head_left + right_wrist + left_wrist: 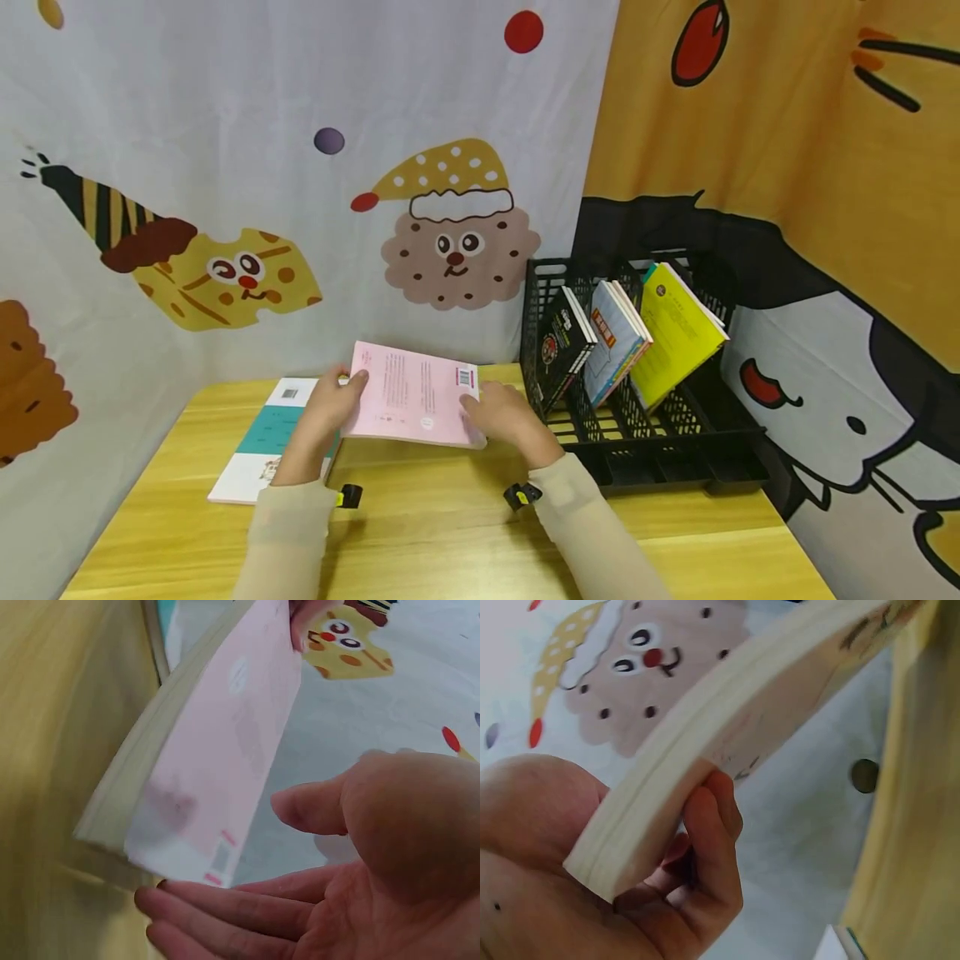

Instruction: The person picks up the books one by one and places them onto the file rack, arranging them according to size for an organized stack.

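Observation:
A pink book (416, 396) with a barcode on its cover is held up above the table, tilted. My left hand (328, 408) grips its left end, thumb on the cover and fingers curled underneath. In the left wrist view the left hand (697, 862) pinches the page-edge side of the book (675, 750). My right hand (510, 417) is at the book's right end. Seen from the right wrist, this hand (330, 877) has its fingers extended by the book's lower edge, and its thumb stands apart from the pink cover (217, 757).
A white and teal book (255, 442) lies on the wooden table (435, 533), left of the pink one. At the right stands a black slotted rack (660, 458) with dark books (562, 346), light blue books (611, 342) and a yellow book (675, 333) leaning in its compartments. A patterned curtain (247, 108) hangs behind.

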The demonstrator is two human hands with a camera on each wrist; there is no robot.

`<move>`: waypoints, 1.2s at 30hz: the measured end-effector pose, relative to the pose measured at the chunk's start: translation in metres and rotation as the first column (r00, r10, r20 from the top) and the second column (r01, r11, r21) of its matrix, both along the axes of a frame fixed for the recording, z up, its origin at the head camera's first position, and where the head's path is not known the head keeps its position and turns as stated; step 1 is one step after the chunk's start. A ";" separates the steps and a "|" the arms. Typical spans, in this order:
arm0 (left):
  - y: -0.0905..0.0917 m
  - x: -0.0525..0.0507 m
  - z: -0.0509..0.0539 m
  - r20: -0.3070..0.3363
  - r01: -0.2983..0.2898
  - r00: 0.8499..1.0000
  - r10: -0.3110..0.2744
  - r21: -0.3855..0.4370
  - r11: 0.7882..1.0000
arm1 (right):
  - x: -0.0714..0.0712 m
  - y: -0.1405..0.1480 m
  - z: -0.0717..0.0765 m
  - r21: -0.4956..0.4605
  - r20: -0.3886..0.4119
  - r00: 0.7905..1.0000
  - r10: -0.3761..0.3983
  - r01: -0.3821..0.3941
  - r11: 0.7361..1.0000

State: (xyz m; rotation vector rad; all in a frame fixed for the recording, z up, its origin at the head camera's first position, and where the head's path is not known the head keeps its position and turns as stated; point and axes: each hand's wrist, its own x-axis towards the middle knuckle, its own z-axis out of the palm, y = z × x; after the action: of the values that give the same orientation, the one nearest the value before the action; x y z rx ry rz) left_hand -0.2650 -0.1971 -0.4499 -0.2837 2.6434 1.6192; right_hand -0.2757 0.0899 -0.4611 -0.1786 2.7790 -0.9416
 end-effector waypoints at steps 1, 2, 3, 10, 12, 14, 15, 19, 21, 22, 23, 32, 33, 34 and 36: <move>-0.002 0.002 0.004 0.007 0.007 1.000 -0.007 0.032 0.999 | 0.000 0.003 0.002 -0.025 0.007 1.000 0.000 0.000 1.000; -0.003 0.004 0.007 0.012 0.013 1.000 -0.014 0.068 0.998 | -0.001 0.007 0.004 -0.040 0.004 1.000 -0.006 0.006 0.999; -0.004 0.005 0.009 0.013 0.017 1.000 -0.019 0.087 0.996 | -0.002 0.011 0.006 -0.063 0.008 1.000 -0.012 0.013 0.998; -0.006 0.013 0.023 0.010 0.050 0.998 -0.054 0.227 0.973 | -0.010 0.038 0.013 -0.418 0.102 0.995 0.024 0.020 0.908; -0.005 0.013 0.026 0.004 0.057 0.998 -0.060 0.256 0.965 | -0.012 0.042 0.015 -0.499 0.126 0.992 0.029 0.038 0.866; -0.004 0.012 0.027 0.007 0.065 0.998 -0.070 0.282 0.957 | -0.014 0.044 0.018 -0.572 0.143 0.989 0.036 0.053 0.818; -0.004 0.012 0.028 0.007 0.069 0.997 -0.074 0.286 0.956 | -0.014 0.045 0.019 -0.604 0.147 0.988 0.044 0.055 0.795; -0.001 0.009 0.026 0.008 0.075 0.997 -0.080 0.294 0.953 | -0.015 0.046 0.026 -0.713 0.144 0.984 0.108 0.028 0.701; -0.001 0.008 0.025 0.007 0.081 0.996 -0.086 0.276 0.958 | -0.015 0.046 0.028 -0.746 0.132 0.983 0.128 0.013 0.666; -0.001 0.007 0.024 0.010 0.086 0.996 -0.092 0.260 0.962 | -0.015 0.046 0.030 -0.757 0.124 0.984 0.127 0.012 0.654; -0.001 0.007 0.024 0.015 0.095 0.995 -0.102 0.244 0.965 | -0.014 0.047 0.032 -0.765 0.118 0.985 0.122 0.012 0.644; 0.000 0.008 0.020 0.019 0.223 0.974 -0.227 0.131 0.966 | -0.014 0.052 0.040 -0.789 0.106 0.994 0.014 0.076 0.609; 0.001 0.008 0.019 0.015 0.210 0.977 -0.213 0.128 0.969 | -0.014 0.053 0.039 -0.789 0.107 0.994 0.011 0.078 0.610; 0.001 0.008 0.018 0.013 0.191 0.981 -0.194 0.120 0.974 | -0.015 0.054 0.039 -0.788 0.109 0.994 0.012 0.079 0.610; 0.000 0.007 0.017 0.019 0.140 0.990 -0.143 0.099 0.985 | -0.017 0.057 0.036 -0.782 0.121 0.992 0.022 0.081 0.618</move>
State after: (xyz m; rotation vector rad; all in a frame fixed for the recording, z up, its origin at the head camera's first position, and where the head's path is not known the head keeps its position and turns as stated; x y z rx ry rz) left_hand -0.2578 -0.1970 -0.4331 -0.1101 2.4923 1.6800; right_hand -0.2924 0.1467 -0.4252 -0.1875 2.0515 -2.0579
